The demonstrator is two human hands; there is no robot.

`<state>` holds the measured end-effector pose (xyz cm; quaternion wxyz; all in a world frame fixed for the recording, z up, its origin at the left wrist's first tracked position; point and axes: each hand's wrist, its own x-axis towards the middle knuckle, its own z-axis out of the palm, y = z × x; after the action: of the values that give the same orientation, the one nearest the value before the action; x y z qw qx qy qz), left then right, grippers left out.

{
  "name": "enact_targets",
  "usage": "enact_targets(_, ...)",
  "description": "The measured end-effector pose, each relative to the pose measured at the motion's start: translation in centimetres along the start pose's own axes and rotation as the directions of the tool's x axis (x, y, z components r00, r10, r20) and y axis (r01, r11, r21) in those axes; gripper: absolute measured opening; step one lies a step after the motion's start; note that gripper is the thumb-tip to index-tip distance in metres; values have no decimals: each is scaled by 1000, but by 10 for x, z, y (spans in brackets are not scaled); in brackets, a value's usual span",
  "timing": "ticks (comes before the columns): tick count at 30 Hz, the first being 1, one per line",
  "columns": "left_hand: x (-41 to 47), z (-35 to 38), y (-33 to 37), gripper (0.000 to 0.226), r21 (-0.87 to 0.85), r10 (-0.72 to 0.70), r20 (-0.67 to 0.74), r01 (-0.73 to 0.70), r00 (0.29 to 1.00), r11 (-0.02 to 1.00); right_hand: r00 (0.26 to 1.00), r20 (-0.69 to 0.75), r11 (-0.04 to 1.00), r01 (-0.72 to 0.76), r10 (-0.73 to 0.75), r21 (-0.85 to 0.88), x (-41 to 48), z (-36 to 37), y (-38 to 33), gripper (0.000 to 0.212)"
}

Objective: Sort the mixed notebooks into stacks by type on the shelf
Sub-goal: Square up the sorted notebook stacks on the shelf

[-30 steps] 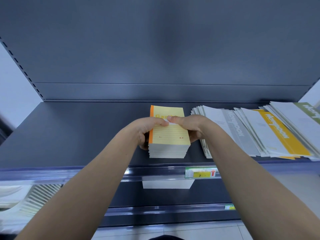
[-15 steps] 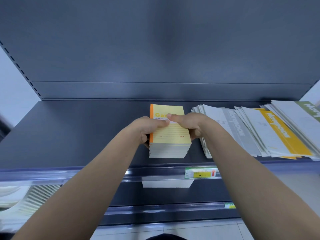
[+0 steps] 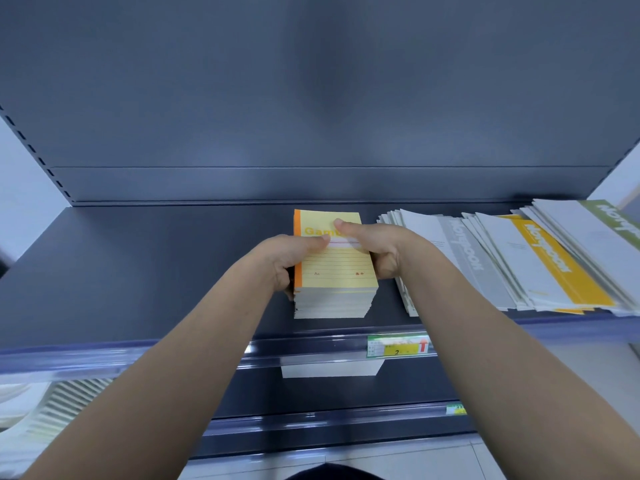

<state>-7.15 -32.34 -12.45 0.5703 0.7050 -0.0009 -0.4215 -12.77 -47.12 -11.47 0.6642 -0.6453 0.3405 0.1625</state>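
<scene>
- Yellow notebook stack (image 3: pixel 335 271), thick and made of paper, with a lined top cover and an orange strip down one side, is on the dark grey metal shelf (image 3: pixel 138 271). It is near the front edge, about in the middle.
- Its long side points away from the person, front to back. The orange strip is on the left.
- The left hand (image 3: pixel 288 258) is at the left side. Its thumb lies flat on the top cover and its fingers curl down around the orange side.
- The right hand (image 3: pixel 381 248) does the same on the right side. Its thumb reaches a bit further back on the cover.
- Both hands squeeze the stack between them. I cannot tell if it is lifted a little or resting on the shelf.
- Just to the right lies a slanted, spread-out row of thin white, grey and yellow notebooks (image 3: pixel 519 265). The right hand is between the stack and that row, so it is the nearer hand for those books.
- My guess is that the stack is being lined up. Both hands should push evenly, or the top books could slide off.
</scene>
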Motion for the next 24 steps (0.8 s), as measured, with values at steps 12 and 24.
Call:
enact_targets(12, -1, 3, 2, 28, -62, 2, 11, -1, 1000, 998, 1000, -28, 986, 10, -6, 164, 2, 0, 4, 47)
enact_targets(24, -10, -1, 4, 33, 4, -78, 19, 78, 997, 997, 998, -55, 998, 15, -12, 56, -5, -1, 7, 69)
